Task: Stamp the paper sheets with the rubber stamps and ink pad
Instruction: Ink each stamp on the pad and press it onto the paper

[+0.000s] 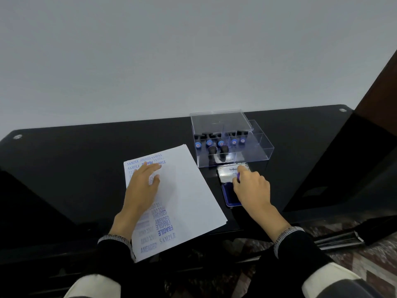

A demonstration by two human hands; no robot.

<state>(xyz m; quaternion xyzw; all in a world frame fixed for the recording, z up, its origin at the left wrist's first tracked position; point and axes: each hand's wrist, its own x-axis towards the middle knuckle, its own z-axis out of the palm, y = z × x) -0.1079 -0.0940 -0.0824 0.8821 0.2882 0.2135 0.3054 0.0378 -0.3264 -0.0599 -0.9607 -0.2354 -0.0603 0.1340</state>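
A stack of white paper sheets (pixel 189 190) lies on the black table, its left side covered in blue stamp prints such as SAMPLE, AMENDED and FRAGILE. My left hand (pixel 142 186) rests flat on the top sheet with its fingers straight. To the right lies the open ink pad (pixel 231 195), its blue pad near me and its silver lid (pixel 225 174) folded back. My right hand (pixel 252 188) is over the ink pad, gripping a rubber stamp (pixel 238 177) of which only a blue bit shows between the fingers.
A clear plastic box (pixel 257 151) with its lid raised stands behind the ink pad and holds several black stamps with blue-topped handles (pixel 221 144). The table's front edge runs just under my wrists. A dark wooden panel (pixel 369 125) rises at the right.
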